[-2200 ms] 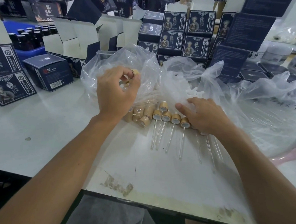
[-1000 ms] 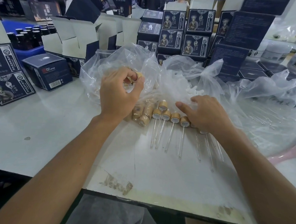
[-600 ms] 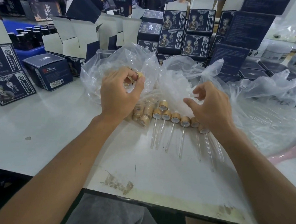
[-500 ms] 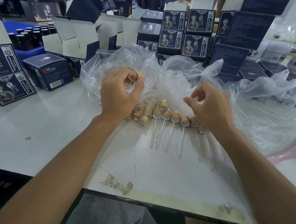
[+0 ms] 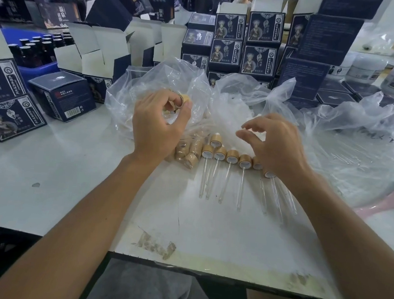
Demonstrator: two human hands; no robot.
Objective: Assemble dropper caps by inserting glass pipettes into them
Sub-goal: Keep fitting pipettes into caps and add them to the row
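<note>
— What has the left hand [image 5: 155, 125] got?

— A tan dropper cap [image 5: 183, 101], pinched between thumb and curled fingers and raised above the clear plastic bag [image 5: 149, 85] that lies on the white worktop [image 5: 61, 175].

— And the right hand [image 5: 275, 145]?

— It hovers over the far end of the row of assembled droppers [image 5: 231, 156], fingers spread and loosely bent. Whether there is a glass pipette between the fingertips I cannot tell; nothing plainly shows there.

— Where are the finished pieces?

— In a row on the worktop between the two wrists. Each cap lies on its side with its glass tube [image 5: 241, 187] pointing back toward the person. One more finished cap [image 5: 216, 140] sits just behind the row. The last caps on the right are partly hidden under the right hand.

— Any caps without tubes?

— A small heap of loose caps [image 5: 187, 151] lies just beside the left wrist, at the mouth of the bag.

— And the spare pipettes?

— A few bare glass pipettes [image 5: 279, 197] lie on the worktop near the right forearm. More thin glass shows through a second plastic bag [image 5: 359, 146] on the right, too faint to count.

— What is around all this?

— Dark blue printed cartons [image 5: 259, 41] stacked behind the bags, open folded boxes [image 5: 98, 51] to the left, a blue crate of dark bottles [image 5: 32, 51] at the far left, and white jars [image 5: 367, 68] at the far right.
</note>
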